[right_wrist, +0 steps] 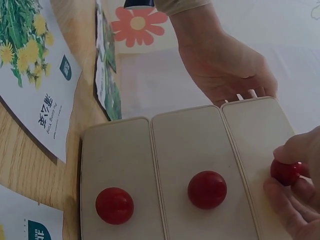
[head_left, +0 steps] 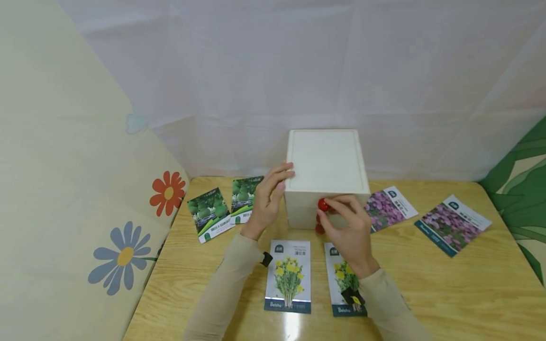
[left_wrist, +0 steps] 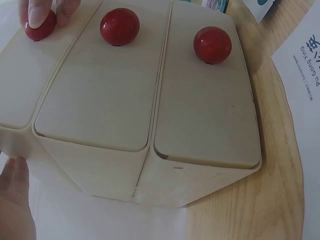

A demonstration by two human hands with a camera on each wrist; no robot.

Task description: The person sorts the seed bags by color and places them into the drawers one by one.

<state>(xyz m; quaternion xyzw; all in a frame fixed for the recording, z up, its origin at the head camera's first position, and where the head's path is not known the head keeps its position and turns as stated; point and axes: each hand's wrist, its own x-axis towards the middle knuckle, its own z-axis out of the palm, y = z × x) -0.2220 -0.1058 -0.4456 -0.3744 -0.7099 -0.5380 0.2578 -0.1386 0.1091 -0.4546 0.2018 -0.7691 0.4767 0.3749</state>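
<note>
A cream box with three stacked drawers stands at the back of the table, each drawer front bearing a round red knob. My right hand pinches the top knob between thumb and fingers; the right wrist view shows this grip too. The middle knob and bottom knob are untouched. All three drawers look closed, their fronts level with one another. Against the box's left side and top edge rests my left hand, its fingers fairly straight.
Two dandelion packets lie before the box, the left one whole in view, the right one partly under my right arm. Green-pictured packets lie left, purple-flower packets right. A white cloth hangs behind.
</note>
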